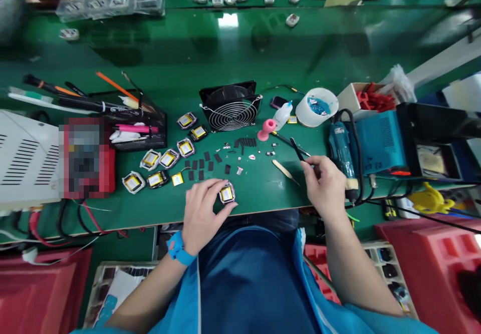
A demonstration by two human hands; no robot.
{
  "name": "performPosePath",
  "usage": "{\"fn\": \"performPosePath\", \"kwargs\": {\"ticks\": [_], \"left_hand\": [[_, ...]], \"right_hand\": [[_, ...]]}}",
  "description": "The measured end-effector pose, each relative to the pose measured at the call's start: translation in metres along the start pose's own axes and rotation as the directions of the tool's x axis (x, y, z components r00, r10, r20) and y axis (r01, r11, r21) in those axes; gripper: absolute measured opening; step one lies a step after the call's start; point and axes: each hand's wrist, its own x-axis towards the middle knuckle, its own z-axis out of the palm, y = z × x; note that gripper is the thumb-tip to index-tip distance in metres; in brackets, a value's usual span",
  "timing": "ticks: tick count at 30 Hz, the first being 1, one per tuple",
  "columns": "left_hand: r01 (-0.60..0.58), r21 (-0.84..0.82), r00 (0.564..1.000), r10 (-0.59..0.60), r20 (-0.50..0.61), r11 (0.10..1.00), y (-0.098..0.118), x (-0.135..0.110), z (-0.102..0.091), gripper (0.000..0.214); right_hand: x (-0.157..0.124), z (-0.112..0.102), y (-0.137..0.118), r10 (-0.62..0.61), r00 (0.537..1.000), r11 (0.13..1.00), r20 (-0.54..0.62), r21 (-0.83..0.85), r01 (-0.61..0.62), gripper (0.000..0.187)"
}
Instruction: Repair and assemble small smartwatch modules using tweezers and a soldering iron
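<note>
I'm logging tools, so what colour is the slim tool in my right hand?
The slim tool is black, best seen in the head view.

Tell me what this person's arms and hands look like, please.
Both the left hand and right hand are ungloved. A bright blue band circles the left wrist; the right has none. The forearms are uncovered, with blue sleeves higher up, part of a blue jacket with pale trim.

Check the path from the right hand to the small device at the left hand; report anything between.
The cream-handled tool lies partly between, on the green bench, its thin tip near the right hand. It looks low enough to pass over; nothing else visible blocks the small device.
</note>
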Motion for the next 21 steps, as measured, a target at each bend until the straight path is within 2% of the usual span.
{"fn": "performPosePath", "kwargs": {"ticks": [3,6,9,10,17,21], "left_hand": [[-0.097,-0.112,0.989,0.108,0.096,0.989,0.005,0.003,0.000,0.036],[-0.159,-0.198,0.972,0.189,0.140,0.967,0.007,0.004,0.000,0.040],[-0.134,-0.219,0.981,0.162,0.111,0.966,0.006,0.002,0.001,0.033],[-0.129,-0.229,0.983,0.155,0.100,0.965,0.005,0.001,0.002,0.030],[-0.191,-0.205,0.973,0.212,0.089,0.960,0.005,0.005,0.005,0.026],[-0.191,-0.178,0.977,0.205,0.064,0.965,0.008,0.005,0.008,0.021]], "right_hand": [[-0.014,0.009,-0.025,0.045,0.993,0.937,0.110,0.341,-0.080,0.015],[-0.026,0.019,-0.038,-0.058,0.972,0.843,0.229,0.533,-0.075,0.016],[-0.031,0.021,-0.037,-0.120,0.973,0.852,0.197,0.524,-0.001,0.004],[-0.033,0.021,-0.035,-0.119,0.976,0.854,0.183,0.520,0.007,0.005],[-0.049,0.016,-0.034,-0.028,0.977,0.790,0.213,0.604,-0.109,0.010],[-0.057,0.018,-0.041,-0.067,0.974,0.735,0.215,0.671,-0.098,0.013]]}}
